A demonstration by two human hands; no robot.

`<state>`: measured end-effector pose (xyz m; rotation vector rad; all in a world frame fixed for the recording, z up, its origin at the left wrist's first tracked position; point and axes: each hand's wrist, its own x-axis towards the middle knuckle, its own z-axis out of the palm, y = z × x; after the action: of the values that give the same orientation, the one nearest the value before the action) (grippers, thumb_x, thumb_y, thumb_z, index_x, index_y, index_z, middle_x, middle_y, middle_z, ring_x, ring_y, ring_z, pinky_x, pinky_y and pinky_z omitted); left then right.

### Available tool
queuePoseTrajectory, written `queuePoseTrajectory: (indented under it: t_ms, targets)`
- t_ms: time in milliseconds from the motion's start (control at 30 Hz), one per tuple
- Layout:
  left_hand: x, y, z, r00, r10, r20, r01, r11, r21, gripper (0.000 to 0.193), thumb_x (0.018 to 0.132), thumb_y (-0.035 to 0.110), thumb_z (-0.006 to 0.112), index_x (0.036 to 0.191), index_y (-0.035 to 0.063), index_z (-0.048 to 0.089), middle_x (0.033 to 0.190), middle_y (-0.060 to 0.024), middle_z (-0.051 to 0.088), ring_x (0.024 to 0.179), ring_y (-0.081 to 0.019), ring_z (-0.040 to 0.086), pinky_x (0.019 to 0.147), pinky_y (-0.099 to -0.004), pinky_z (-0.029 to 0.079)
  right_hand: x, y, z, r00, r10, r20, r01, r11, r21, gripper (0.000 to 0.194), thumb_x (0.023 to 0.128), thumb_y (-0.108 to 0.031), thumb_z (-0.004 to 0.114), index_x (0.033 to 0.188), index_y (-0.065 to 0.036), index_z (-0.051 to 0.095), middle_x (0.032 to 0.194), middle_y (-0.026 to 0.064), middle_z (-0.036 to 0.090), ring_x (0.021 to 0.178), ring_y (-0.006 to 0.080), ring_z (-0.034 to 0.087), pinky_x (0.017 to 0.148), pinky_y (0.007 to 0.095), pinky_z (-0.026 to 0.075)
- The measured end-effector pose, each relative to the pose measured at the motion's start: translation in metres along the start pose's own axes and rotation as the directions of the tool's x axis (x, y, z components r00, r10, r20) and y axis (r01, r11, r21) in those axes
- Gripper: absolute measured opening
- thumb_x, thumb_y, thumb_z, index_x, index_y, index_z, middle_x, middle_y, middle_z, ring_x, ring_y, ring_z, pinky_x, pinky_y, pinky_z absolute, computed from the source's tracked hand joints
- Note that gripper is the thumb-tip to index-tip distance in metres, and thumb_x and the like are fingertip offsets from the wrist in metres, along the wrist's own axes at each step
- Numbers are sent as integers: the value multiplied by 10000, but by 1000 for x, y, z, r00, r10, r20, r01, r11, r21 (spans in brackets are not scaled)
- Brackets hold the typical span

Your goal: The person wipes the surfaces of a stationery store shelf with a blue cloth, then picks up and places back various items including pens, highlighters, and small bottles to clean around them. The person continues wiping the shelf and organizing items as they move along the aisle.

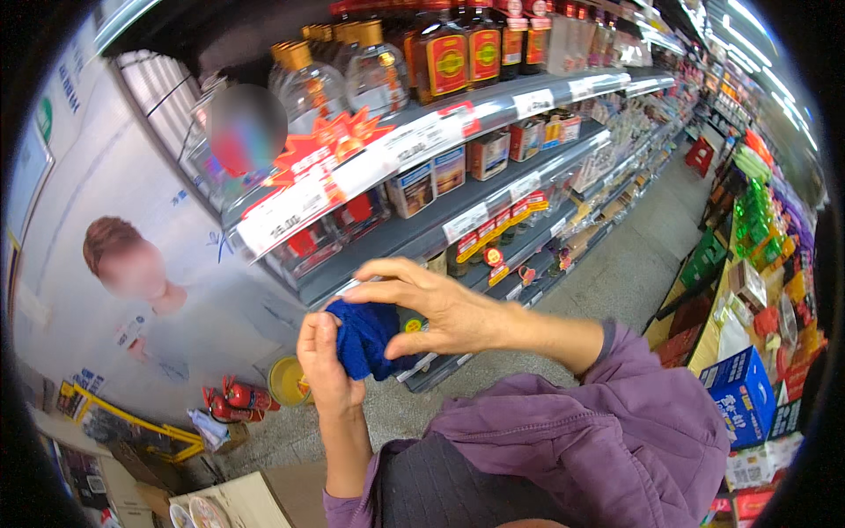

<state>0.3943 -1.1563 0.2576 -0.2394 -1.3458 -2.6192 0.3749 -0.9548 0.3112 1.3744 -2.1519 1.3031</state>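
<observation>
A bunched blue cloth (366, 336) is held up in front of the shelving. My left hand (327, 356) grips its left side, the thumb and fingers closed on the fabric. On the cloth's right, my right hand (422, 307) is curved with thumb and fingers spread apart; the fingertips lie near the cloth's top edge, and whether they touch it is unclear. Behind both hands run store shelves (422, 244) with price tags. Clear glass bottles with gold caps (376, 72) and dark bottles with red labels (445, 59) stand on the upper shelf; small boxes (488, 155) sit below.
Red fire extinguishers (247, 395) and a yellow bucket (288, 381) stand on the floor at left, near a yellow metal frame (132, 422). A blue carton (739, 396) and green bottles (756, 218) line the right side. The aisle floor (594, 254) runs between the displays.
</observation>
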Motion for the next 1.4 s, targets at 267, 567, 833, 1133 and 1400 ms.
queuePoseTrajectory:
  t_ms: [267, 567, 833, 1133, 1400]
  targets:
    - [3, -72, 95, 979, -190, 78, 197, 976, -92, 152, 971, 201, 593, 892, 75, 559, 855, -16, 605, 768, -100, 576, 720, -259, 502, -139, 66, 18, 884, 461, -81, -256, 621, 741, 890, 913, -482, 611, 1533, -67, 126, 1531, 127, 280, 1351, 222, 367, 1116, 405, 305]
    - [0, -205, 253, 909, 114, 401, -269, 895, 355, 563, 853, 103, 699, 1355, 61, 449, 1242, -135, 565, 1144, -241, 541, 1005, -376, 421, -250, 94, -126, 786, 573, 232, 74, -460, 885, 895, 833, -777, 345, 1488, -171, 281, 1472, 149, 390, 1312, 366, 442, 1020, 651, 387]
    - [-10, -338, 404, 453, -27, 891, -708, 597, 378, 687, 777, 204, 766, 1379, 50, 474, 1368, -201, 489, 1255, -359, 491, 1041, -407, 400, -366, 103, -278, 586, 809, -39, 335, -199, 921, 744, 869, -736, 423, 1342, -170, 515, 1336, 91, 550, 1224, 283, 524, 1066, 488, 388]
    - [-19, -422, 524, 88, -92, 992, -389, 913, 119, 347, 876, 140, 688, 1211, 65, 642, 1203, -90, 660, 1109, -228, 633, 1022, -476, 413, -482, 101, -365, 122, 817, -563, 501, 439, 746, 698, 812, -160, 503, 1483, -216, 323, 1330, 178, 504, 1151, 358, 562, 980, 486, 477]
    - [44, -485, 617, 131, 26, 991, -134, 991, -9, 200, 882, 1, 649, 1079, -16, 683, 946, -128, 704, 848, -203, 673, 705, -319, 533, -537, 129, -457, 112, 801, -588, 232, 555, 799, 653, 852, -265, 599, 1452, -165, 362, 1266, 159, 539, 1106, 334, 583, 899, 474, 523]
